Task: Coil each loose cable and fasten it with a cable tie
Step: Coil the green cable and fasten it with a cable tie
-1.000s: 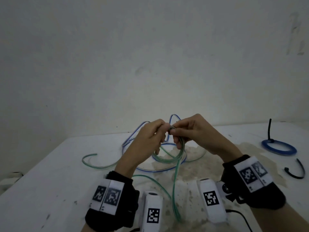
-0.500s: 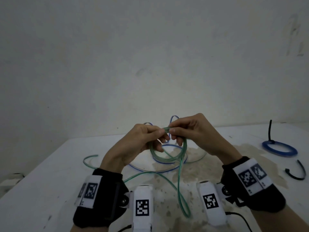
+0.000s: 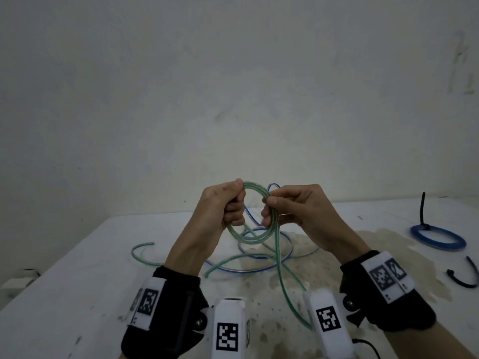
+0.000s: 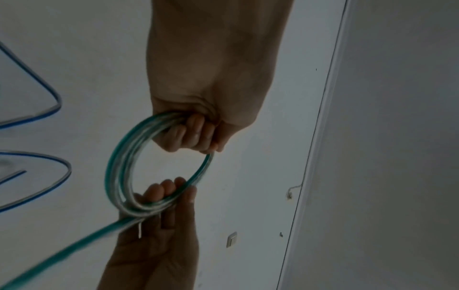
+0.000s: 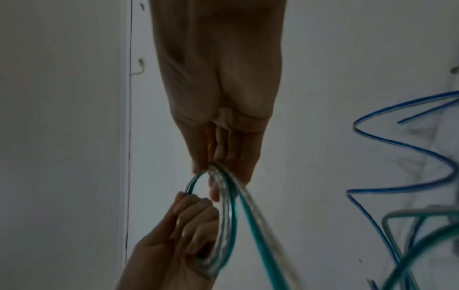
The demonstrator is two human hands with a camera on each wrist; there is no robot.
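A green cable [image 3: 255,237] is partly wound into a small coil held up above the table between both hands. My left hand [image 3: 228,206] grips the coil's left side in a fist [image 4: 191,135]. My right hand [image 3: 274,208] pinches the coil's right side [image 5: 218,172]. The cable's free tail [image 3: 285,288] hangs from the right hand and runs toward me over the table. A loose blue cable [image 3: 259,265] lies in wide loops on the table behind and under the coil.
The white table [image 3: 90,281] is stained in the middle. At the right lie a blue coil [image 3: 438,238] fastened with an upright black tie [image 3: 423,211] and a loose black cable tie [image 3: 466,279]. A bare wall stands behind.
The hands have drawn apart and risen a little, opening the green coil between them. The left hand has turned to grip the coil's left side in a fist.
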